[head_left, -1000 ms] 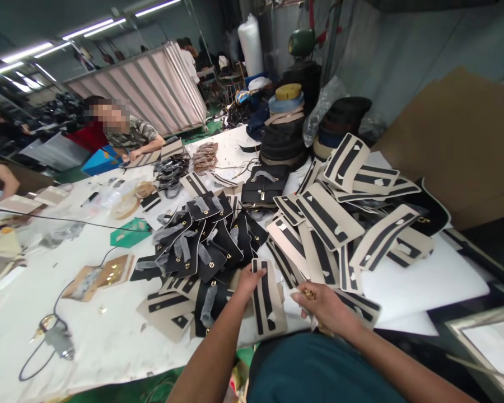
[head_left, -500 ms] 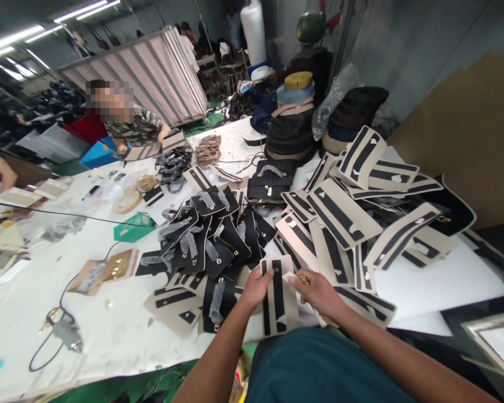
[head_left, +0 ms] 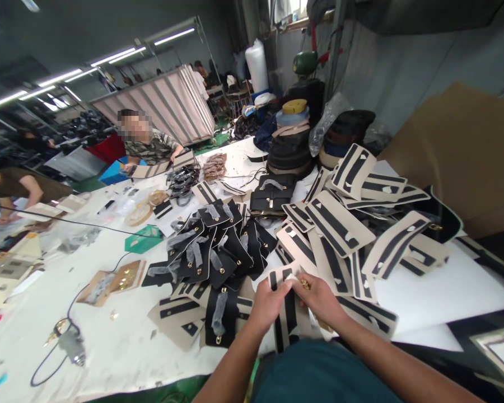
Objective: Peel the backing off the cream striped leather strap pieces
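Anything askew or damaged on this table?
The beige-and-black panels lie in a loose, overlapping heap, several tilted, not stacked. Left hand and right hand grip one striped panel at the table edge. No visible damage.

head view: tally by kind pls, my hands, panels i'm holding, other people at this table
hands: 2, left hand and right hand
panel held: 1
people at the table: 2, one in camouflage, one at the left edge
total: 5
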The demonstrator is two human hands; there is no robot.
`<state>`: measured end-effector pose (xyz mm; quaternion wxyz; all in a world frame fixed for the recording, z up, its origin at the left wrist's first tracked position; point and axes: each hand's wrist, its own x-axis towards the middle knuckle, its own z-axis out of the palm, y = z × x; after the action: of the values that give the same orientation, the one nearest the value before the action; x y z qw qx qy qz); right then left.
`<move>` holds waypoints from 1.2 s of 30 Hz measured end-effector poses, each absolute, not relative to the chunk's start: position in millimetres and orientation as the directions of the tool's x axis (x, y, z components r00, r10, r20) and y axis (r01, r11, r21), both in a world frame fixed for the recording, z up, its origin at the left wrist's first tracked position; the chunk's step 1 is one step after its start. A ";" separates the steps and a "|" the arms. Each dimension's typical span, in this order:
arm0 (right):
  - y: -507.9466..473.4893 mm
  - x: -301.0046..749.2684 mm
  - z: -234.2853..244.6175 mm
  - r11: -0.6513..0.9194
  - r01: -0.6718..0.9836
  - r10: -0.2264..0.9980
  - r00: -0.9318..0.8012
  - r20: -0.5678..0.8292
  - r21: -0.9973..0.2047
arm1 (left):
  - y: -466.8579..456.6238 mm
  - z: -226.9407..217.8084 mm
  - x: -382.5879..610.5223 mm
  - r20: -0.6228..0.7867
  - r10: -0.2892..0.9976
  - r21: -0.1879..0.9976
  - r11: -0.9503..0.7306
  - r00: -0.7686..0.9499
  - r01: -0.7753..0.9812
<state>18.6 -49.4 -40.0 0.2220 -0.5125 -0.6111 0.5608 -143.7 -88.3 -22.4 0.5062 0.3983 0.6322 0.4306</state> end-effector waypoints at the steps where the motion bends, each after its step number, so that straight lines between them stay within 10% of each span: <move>1: -50.9 19.4 -40.0 -0.140 0.381 0.877 -0.380 -0.293 -0.914 | -88.5 -23.0 -140.7 -0.287 0.937 0.949 0.306 -0.199 0.077; 8: -58.8 27.8 -38.5 0.027 0.384 0.854 -0.489 -0.179 -0.923 | -93.2 -22.9 -126.5 -0.208 0.929 0.913 0.296 -0.305 0.281; 20: -41.3 64.7 -16.3 0.283 0.474 0.763 -0.638 -0.103 -0.834 | -90.0 -21.8 -103.5 -0.011 1.000 0.596 0.019 -0.015 0.803; 29: -95.3 72.0 33.4 0.264 0.333 0.778 -0.628 -0.004 -0.905 | 10.1 22.5 -111.3 -0.090 0.914 0.988 0.132 -0.396 0.078; 36: -91.7 78.1 20.6 -0.023 0.336 0.865 -0.466 -0.188 -0.942 | 100.4 56.2 -20.7 -0.303 0.951 0.775 0.213 -0.055 -0.596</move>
<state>78.1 -91.7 20.6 0.2403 -0.4575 -0.6562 0.5499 -20.7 100.4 56.2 0.6544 0.2106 0.4220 0.5910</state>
